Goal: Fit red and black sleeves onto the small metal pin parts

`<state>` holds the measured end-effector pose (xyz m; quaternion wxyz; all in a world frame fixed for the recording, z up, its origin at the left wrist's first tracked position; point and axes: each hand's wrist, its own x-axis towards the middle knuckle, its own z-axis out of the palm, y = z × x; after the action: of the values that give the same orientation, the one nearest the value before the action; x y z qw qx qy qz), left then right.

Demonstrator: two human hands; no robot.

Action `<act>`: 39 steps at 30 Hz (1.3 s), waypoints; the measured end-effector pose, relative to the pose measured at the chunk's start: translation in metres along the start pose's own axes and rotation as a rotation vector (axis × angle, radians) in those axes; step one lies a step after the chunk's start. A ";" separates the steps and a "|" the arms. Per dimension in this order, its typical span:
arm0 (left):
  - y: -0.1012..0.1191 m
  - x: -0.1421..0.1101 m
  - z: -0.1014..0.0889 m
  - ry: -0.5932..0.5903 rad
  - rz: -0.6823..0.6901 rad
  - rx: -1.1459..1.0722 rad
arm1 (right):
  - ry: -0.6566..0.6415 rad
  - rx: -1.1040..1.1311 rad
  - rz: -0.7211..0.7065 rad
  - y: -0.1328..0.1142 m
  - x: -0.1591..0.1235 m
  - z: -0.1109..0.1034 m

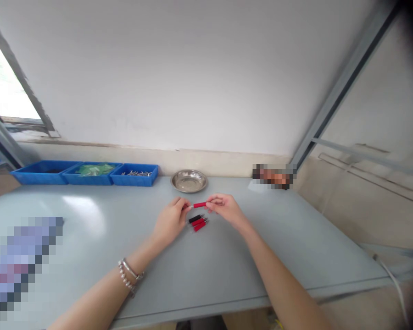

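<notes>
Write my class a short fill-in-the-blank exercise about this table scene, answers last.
The left hand and right hand together hold a pen whose barrel is ____.
Of the three loose pens, the odd one is ____.
The three trays in a row are coloured ____.
The round metal dish stands to the ____ of the trays.
Red; black; blue; right.

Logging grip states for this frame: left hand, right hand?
Left hand: closed on one end of the slim red cylinder.
Right hand: closed on its other end.
</notes>
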<state>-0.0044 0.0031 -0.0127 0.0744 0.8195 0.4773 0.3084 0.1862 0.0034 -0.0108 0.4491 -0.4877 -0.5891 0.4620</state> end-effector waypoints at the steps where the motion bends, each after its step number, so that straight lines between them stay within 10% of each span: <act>1: 0.000 0.000 0.000 0.000 0.000 -0.001 | 0.000 -0.001 -0.002 0.000 0.000 0.000; 39: 0.005 -0.002 -0.001 -0.022 0.000 0.032 | -0.041 -0.103 -0.044 -0.003 -0.001 0.001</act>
<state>-0.0018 -0.0014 -0.0100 0.0666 0.8239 0.4814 0.2915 0.1846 0.0018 -0.0083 0.4213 -0.4875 -0.6319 0.4307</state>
